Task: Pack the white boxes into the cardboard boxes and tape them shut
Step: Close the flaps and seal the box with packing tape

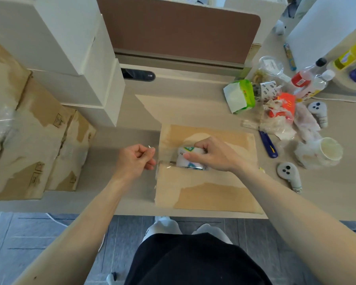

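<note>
Cardboard box (214, 199) lies flaps-closed on the tabletop (193, 108), near edge, centre. Right fingers (201, 144) curl round the tape roll (190, 162), which rests on the box top at the flap seam, left half. Left fingers (147, 161) are just off the box's left edge, pinching the free end of the clear tape (162, 162). The strip runs from roll to pinch. Brown cartons (39, 140) sit left, white boxes (70, 48) stacked far left. Blue knife (268, 145) lies right of the box.

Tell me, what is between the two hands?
Head view: clear tape stretches from the left hand to the roll that the right hand holds.
</note>
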